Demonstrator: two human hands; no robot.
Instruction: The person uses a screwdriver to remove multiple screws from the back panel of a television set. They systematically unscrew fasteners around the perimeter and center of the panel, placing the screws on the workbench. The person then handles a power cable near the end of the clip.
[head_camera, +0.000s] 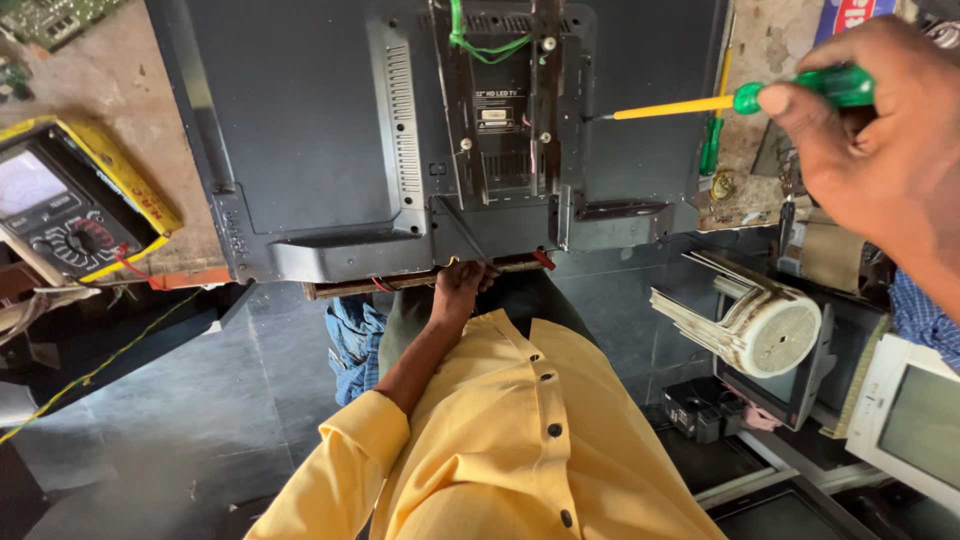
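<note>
Screwdriver (720, 101) over television back (300, 110), multimeter (60, 200) beside

An electronics repair workshop: a multimeter (65, 215), a circuit board (55, 18) and old monitors (915, 420) crowd the bench.

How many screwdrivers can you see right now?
2. One green-handled screwdriver with a yellow shaft is in the right hand; another green one lies on the bench beside the TV. Others may be hidden.
</note>
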